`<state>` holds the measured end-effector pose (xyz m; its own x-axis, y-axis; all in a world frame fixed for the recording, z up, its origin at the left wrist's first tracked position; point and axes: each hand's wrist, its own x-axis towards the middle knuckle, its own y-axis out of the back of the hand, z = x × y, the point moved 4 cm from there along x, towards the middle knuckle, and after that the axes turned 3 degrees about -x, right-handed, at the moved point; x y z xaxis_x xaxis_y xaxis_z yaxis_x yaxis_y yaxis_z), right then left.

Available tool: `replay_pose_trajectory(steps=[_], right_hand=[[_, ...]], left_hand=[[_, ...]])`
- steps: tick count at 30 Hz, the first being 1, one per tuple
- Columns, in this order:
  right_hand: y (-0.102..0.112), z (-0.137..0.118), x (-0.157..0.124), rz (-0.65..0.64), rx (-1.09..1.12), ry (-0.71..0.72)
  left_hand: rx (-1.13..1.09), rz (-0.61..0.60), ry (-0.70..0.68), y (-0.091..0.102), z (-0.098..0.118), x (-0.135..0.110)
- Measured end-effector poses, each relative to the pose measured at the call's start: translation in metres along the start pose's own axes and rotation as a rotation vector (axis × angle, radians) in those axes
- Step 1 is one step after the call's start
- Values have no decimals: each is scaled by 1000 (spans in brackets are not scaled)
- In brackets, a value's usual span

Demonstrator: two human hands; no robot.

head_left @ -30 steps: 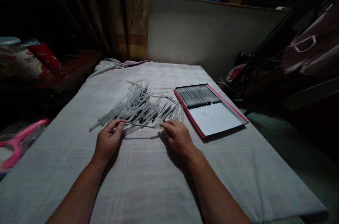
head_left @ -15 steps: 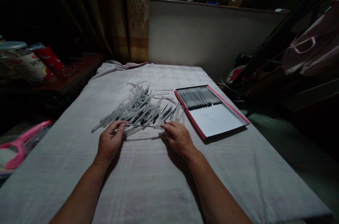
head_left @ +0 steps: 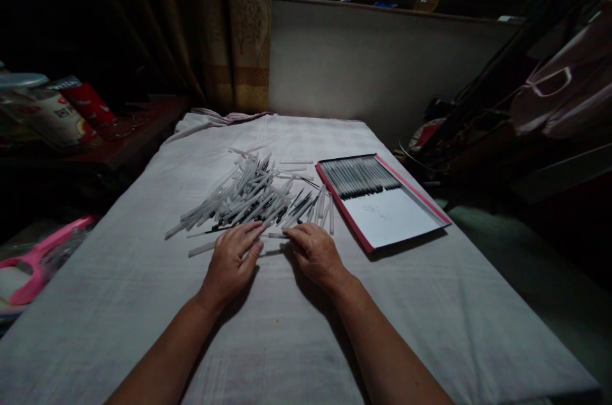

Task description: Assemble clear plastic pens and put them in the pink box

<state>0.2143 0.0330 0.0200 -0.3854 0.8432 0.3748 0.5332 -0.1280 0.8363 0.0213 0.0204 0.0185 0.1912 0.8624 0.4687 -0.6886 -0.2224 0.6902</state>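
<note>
A loose pile of clear pen barrels and black-tipped refills (head_left: 253, 198) lies in the middle of the cloth-covered table (head_left: 287, 341). My left hand (head_left: 233, 259) rests at the pile's near edge, fingers pressed together on one end of a thin pen piece (head_left: 272, 236). My right hand (head_left: 314, 253) pinches the other end with curled fingers. The two hands are almost touching. A single clear barrel (head_left: 201, 249) lies just left of my left hand. To the right sits a flat pink-rimmed box (head_left: 421, 198) holding a row of finished pens (head_left: 358, 176).
A curtain (head_left: 239, 29) hangs behind the table. On a dark shelf at the left stand cans and packets (head_left: 52, 111). A pink plastic object (head_left: 33, 258) lies low on the left. Dark clutter and a pale bag (head_left: 564, 92) fill the right side.
My left hand has slid right along the thin piece until it nearly meets my right hand. The right hand has hardly moved.
</note>
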Motion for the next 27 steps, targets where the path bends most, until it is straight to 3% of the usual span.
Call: replay_pose_trajectory(steps=[3,8,16,23,27], right_hand=[[0,0,0,5,6,3],[3,6,1,0,-1,-35],[3,7,0,2,1,-53],[5,7,1,28,0,-30],[7,7,1,55,19,-23]], left_hand=[[106,-62,-63,-7,4,-1],[279,25,12,9,-9,13],[443,-80,8,4,-14,35],[439,-121,40,2,-14,51],[259,5,57,12,-6,47]])
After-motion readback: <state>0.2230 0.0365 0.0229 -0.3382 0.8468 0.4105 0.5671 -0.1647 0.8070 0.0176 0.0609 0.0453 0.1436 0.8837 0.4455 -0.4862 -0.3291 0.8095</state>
